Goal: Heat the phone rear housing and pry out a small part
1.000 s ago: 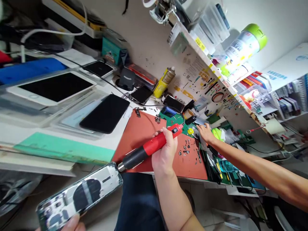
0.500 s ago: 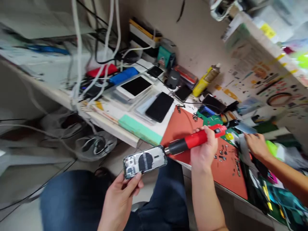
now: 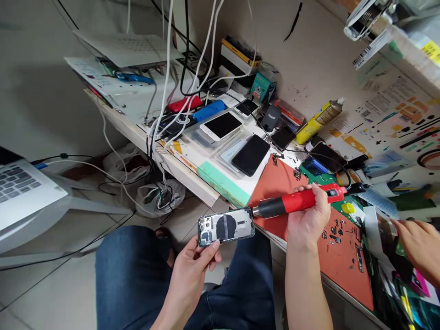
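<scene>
My left hand (image 3: 192, 275) holds an opened smartphone rear housing (image 3: 226, 227) above my lap, its inside facing up, with a round black patch and small parts showing. My right hand (image 3: 309, 224) grips a red and black heat gun (image 3: 295, 201) over the terracotta repair mat (image 3: 343, 270). The gun's metal nozzle points left and ends right by the housing's upper corner. Small screws and metal parts lie on the mat. A co-worker's hand (image 3: 417, 245) rests at the right edge, over papers and film.
A black phone (image 3: 250, 155), a white phone (image 3: 222, 126) and a yellow spray can (image 3: 319, 121) stand on the bench. White cables hang over its edge. Plastic bags (image 3: 160, 197) lie below, with a laptop (image 3: 20, 192) at left.
The view has swung left and widened. The housing has dropped lower over my lap, and the heat gun stays in my right hand. The co-worker's hand has shifted toward the right edge.
</scene>
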Tool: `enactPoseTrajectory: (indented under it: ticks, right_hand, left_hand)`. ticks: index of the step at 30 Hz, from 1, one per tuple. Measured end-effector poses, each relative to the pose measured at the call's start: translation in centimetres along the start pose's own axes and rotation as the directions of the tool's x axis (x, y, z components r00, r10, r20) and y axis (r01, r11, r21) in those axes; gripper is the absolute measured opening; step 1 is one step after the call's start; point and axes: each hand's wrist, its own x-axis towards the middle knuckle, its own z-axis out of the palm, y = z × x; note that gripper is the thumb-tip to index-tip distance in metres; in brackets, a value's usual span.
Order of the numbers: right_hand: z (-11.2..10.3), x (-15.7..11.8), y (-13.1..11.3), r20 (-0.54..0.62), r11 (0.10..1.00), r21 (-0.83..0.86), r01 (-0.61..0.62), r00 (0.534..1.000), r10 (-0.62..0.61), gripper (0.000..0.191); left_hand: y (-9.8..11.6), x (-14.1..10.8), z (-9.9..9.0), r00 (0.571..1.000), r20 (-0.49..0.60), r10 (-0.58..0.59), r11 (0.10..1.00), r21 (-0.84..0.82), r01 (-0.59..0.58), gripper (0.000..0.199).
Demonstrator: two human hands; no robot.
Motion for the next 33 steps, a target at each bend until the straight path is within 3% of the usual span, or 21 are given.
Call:
enactPoseTrajectory:
  ticks: [33]
  right_hand:
    - [-0.18,-0.40,-0.45,-0.018,1.000,0.005,-0.015,1.000,0.015,0.030]
  left_hand:
    - [0.23,-0.11,0.15,1.000,-0.012,-0.007,1.000,0.008,0.007,0.050]
